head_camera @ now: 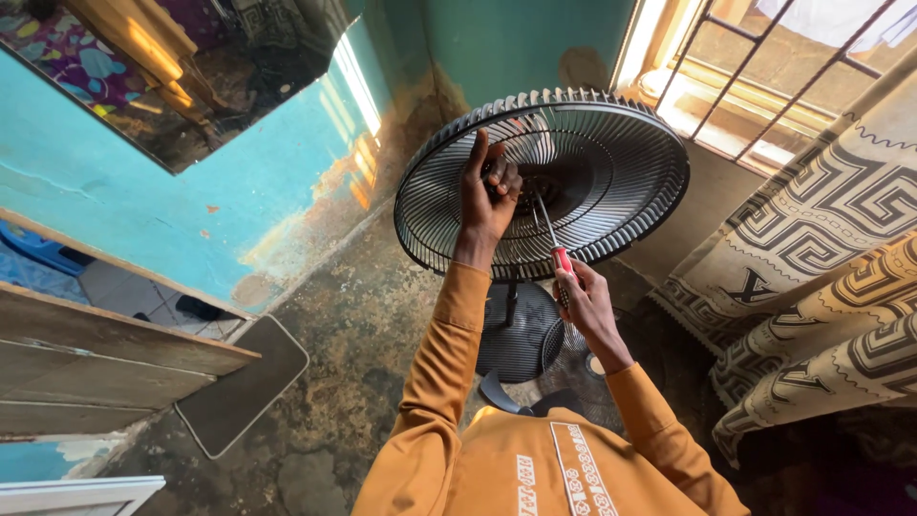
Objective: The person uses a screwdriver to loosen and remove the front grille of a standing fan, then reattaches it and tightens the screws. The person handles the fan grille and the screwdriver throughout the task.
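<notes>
In the upper middle of the frame, a round black fan grille (pixel 611 182) stands tilted on its stand. The left hand (pixel 487 191) presses against the grille's wires left of the hub, fingers curled around them. Just below centre, the right hand (pixel 585 298) is closed around the red handle of a screwdriver (pixel 552 237), whose shaft points up into the hub. Patterned curtains (pixel 821 287) hang at the right, beneath a barred window (pixel 764 67).
</notes>
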